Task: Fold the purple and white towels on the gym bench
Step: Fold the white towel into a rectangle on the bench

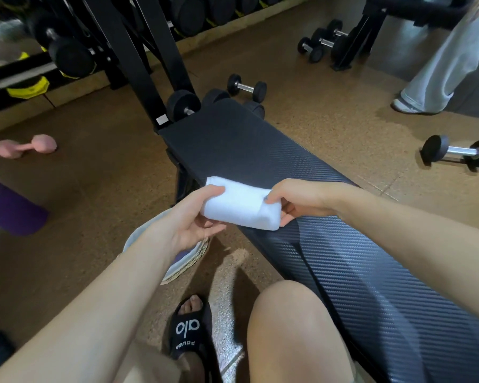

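A white towel, folded into a thick compact block, is held just above the left edge of the black gym bench. My left hand grips its left end, thumb on top and fingers underneath. My right hand grips its right end the same way. A purple thing lies on the floor at the far left; I cannot tell whether it is the purple towel.
A woven basket sits on the floor under my left forearm. Dumbbells lie around: a pink one at left, black ones beyond the bench and at right. Another person's legs stand at the far right. A rack rises behind.
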Demonstrator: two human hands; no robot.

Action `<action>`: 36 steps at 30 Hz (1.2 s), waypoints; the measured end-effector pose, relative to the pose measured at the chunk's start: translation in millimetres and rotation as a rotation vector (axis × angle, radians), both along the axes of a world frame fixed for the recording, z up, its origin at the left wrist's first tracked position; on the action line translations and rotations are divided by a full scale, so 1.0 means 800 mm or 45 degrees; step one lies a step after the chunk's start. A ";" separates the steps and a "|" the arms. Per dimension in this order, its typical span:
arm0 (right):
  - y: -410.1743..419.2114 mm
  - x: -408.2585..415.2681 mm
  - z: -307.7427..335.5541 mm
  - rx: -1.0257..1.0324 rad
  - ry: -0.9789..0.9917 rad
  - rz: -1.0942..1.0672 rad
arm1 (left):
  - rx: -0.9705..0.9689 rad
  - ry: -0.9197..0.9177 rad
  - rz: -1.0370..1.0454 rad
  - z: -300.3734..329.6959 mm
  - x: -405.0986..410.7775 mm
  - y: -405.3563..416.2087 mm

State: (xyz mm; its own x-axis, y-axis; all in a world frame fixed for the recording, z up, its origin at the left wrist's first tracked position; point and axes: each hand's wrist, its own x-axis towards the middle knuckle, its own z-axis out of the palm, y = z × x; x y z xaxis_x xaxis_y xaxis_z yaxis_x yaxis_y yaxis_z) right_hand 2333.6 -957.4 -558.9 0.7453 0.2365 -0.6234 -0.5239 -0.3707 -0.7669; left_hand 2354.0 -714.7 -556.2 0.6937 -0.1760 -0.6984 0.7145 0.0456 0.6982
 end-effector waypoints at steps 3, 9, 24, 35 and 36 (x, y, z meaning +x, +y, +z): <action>0.036 -0.006 0.008 -0.062 -0.038 0.071 | -0.062 -0.043 0.048 0.012 -0.007 0.019; 0.123 0.028 0.030 -0.246 -0.344 0.509 | 0.290 -0.411 -0.246 0.048 0.020 0.105; 0.323 0.099 -0.119 0.349 0.195 0.404 | 0.554 -0.249 -0.295 -0.051 0.098 0.279; 0.401 0.163 -0.293 0.072 0.115 0.176 | 0.992 -0.576 -0.257 -0.257 0.169 0.331; 0.406 0.167 -0.309 0.054 0.102 0.182 | 1.063 -0.621 -0.279 -0.275 0.167 0.331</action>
State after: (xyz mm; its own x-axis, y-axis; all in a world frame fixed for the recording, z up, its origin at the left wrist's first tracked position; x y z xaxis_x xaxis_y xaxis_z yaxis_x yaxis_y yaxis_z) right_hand 2467.1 -632.2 -805.9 0.6507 0.3635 -0.6667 -0.5282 -0.4140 -0.7413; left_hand 2487.6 -449.5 -775.9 0.9492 0.0839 -0.3032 0.2741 -0.6935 0.6662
